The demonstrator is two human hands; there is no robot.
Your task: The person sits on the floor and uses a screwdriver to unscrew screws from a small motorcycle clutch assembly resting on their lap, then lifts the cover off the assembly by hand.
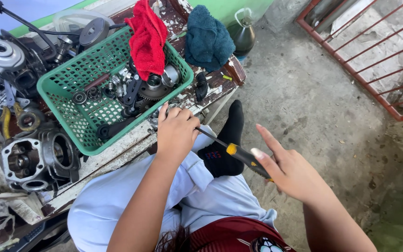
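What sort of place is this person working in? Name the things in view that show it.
Probably a small engine repair workshop: a green basket of gears and metal parts, engine casings on a worn bench, a screwdriver in the right hand.

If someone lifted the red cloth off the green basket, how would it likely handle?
The red cloth is draped in folds over the green basket rim, so it is probably floppy and light. It looks unlikely to roll or break, though it might snag on the metal parts beneath.
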